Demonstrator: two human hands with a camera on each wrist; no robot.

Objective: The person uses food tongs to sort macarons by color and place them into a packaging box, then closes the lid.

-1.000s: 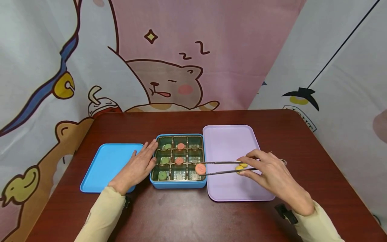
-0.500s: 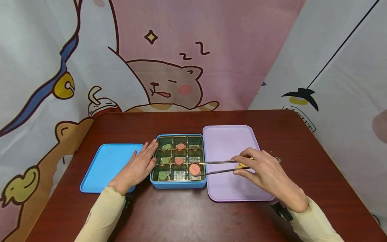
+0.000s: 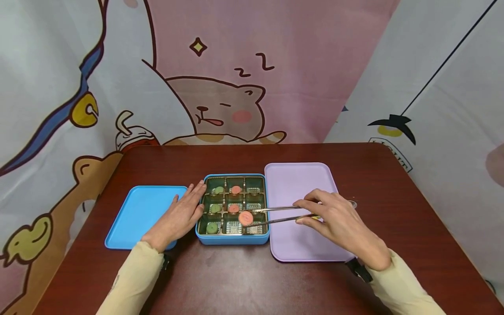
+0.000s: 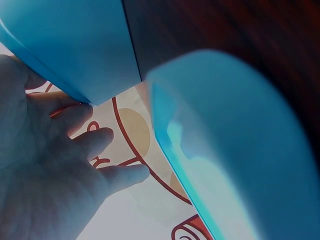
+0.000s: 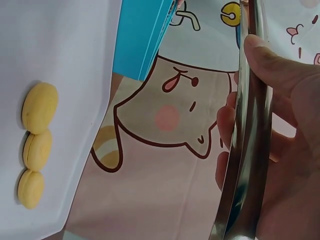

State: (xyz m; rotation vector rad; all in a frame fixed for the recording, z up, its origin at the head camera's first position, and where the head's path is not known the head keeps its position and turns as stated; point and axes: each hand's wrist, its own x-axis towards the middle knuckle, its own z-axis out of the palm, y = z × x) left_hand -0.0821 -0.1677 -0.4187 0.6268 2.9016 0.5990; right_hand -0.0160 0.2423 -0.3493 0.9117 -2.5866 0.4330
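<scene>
My right hand (image 3: 334, 225) grips metal tongs (image 5: 250, 140) between thumb and fingers. A pink macaron (image 3: 246, 218) is pinched at their tips, above the front row of the blue box (image 3: 232, 240), by the divider between its middle and right compartments. In the gold insert, green macarons (image 3: 211, 228) sit down the left column; pink macarons (image 3: 234, 208) occupy the back two middle compartments. With fingers extended, my left hand (image 3: 177, 221) rests against the box's left side. Three yellow macarons (image 5: 37, 150) lie in a row on the lilac tray (image 3: 299, 245), mostly covered by my right hand in the head view.
A blue lid (image 3: 141, 216) lies left of the box, partly under my left forearm. The lilac tray stands right against the box's right side. All of it is on a dark brown table (image 3: 220, 280), with a cartoon-printed cloth (image 3: 307, 65) behind.
My right hand has moved left with the tongs, carrying the pink macaron from the box's right rim across the front right compartment. My left hand stays in place.
</scene>
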